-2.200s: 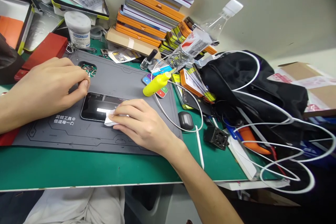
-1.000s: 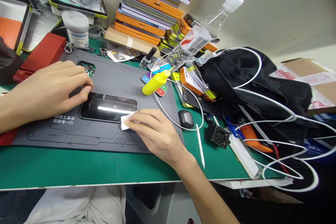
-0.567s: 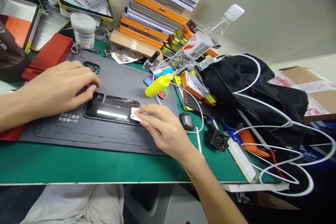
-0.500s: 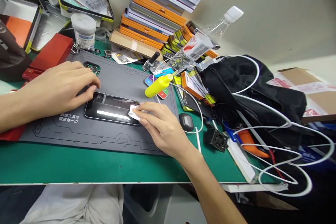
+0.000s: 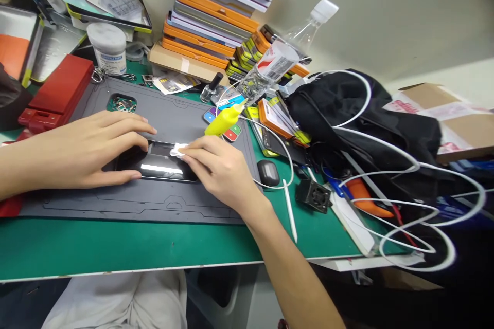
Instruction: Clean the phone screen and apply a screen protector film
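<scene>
I have a green tabletop (image 5: pixel 146 249) running across the lower frame, smooth and scuffed along its pale front edge. On it, left of centre, lies a matte dark-grey mat (image 5: pixel 216 211) with thin angular lines printed in it. Limp, wrinkled black fabric (image 5: pixel 343 108) fills the right side, looped over by glossy white cable. At upper centre I see a leaning stack of flat, rectangular cases (image 5: pixel 216 15), orange, grey and white. The phone (image 5: pixel 164 167), a flat slab of glossy black glass with a bright streak reflected in it, lies on the mat left of centre. To its upper right I pick out a yellow squeeze bottle (image 5: pixel 222 121) with a narrow tip.

The left forearm is cut off by the frame's left edge, the right one by the bottom. The left hand (image 5: pixel 104 151) covers the phone's left end, and the right hand hides its upper right part. Print on the white tub (image 5: pixel 110 49) at upper left is too blurred for me to read fully.

The left hand's thumb and fingers stand well apart, spanning the phone's left end; how firmly they press I can't tell. The right hand (image 5: pixel 219 167) has its fingertips pinched together on a crumpled white wipe (image 5: pixel 177 150), against the phone's upper edge.
</scene>
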Available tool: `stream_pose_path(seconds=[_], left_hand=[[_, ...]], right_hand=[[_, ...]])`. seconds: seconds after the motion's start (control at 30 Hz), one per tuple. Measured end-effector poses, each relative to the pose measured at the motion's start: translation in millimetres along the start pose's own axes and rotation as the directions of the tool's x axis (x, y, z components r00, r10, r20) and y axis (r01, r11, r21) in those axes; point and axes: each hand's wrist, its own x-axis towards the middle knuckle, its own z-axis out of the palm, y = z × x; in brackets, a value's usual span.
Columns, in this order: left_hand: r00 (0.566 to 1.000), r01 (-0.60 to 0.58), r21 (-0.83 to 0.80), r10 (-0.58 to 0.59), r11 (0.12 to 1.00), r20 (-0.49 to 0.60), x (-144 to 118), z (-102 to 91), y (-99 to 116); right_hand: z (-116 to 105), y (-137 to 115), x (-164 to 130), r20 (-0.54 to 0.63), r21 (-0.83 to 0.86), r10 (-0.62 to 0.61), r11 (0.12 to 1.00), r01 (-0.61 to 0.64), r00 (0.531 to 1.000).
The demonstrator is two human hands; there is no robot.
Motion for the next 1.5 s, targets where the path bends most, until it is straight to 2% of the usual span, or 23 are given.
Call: stream_pose_path(seconds=[0.07,0.13,0.27,0.4,0.47,0.63,0.77,0.87,1.17,1.3,1.5], left_hand=[[0.999,-0.033,-0.027,0.033,0.999,0.004,-0.5,-0.8,0.2],[0.998,-0.054,-0.044,0.055,0.998,0.012,0.0,-2.4,-0.3],[0.994,-0.107,0.003,0.107,0.994,0.022,2.6,-7.4,-0.6],[0.989,-0.150,0.081,0.150,0.985,0.001,4.5,-12.0,1.4],[0.986,-0.162,0.124,0.164,0.979,-0.010,4.7,-12.6,2.6],[0.978,-0.195,0.227,0.208,0.954,-0.035,4.6,-10.3,5.2],[0.974,-0.211,0.261,0.224,0.942,-0.024,3.5,-10.0,6.2],[0.977,-0.195,0.256,0.210,0.947,-0.031,1.8,-11.2,6.4],[0.982,-0.182,0.236,0.188,0.955,-0.003,2.6,-12.5,10.1],[0.982,-0.183,0.258,0.189,0.948,0.001,4.8,-13.9,13.7],[0.980,-0.194,0.288,0.198,0.938,0.016,7.6,-15.6,19.3]], right_hand=[[-7.8,4.2,-5.7,-0.023,-0.019,0.070,0.997,-0.070,0.997],[-15.2,11.0,-9.4,-0.059,-0.108,0.102,0.988,-0.108,0.993],[-22.5,24.4,-10.8,-0.101,-0.259,0.069,0.961,-0.093,0.992],[-20.8,27.7,-9.5,-0.068,-0.256,0.078,0.962,-0.093,0.995],[-19.8,26.2,-8.6,-0.095,-0.235,0.070,0.968,-0.091,0.993],[-20.1,18.7,-5.2,-0.190,-0.036,0.018,0.999,-0.025,0.982],[-15.0,12.1,-3.4,-0.052,0.167,-0.017,0.986,0.025,0.999],[-11.2,11.2,-3.7,0.021,0.210,-0.048,0.977,0.043,0.999],[-21.6,19.8,-6.8,0.002,-0.030,-0.085,0.996,0.085,0.996],[-19.7,14.8,-4.9,0.003,-0.042,-0.099,0.994,0.099,0.995],[-19.1,15.4,-7.6,0.136,0.019,-0.004,1.000,0.001,0.991]])
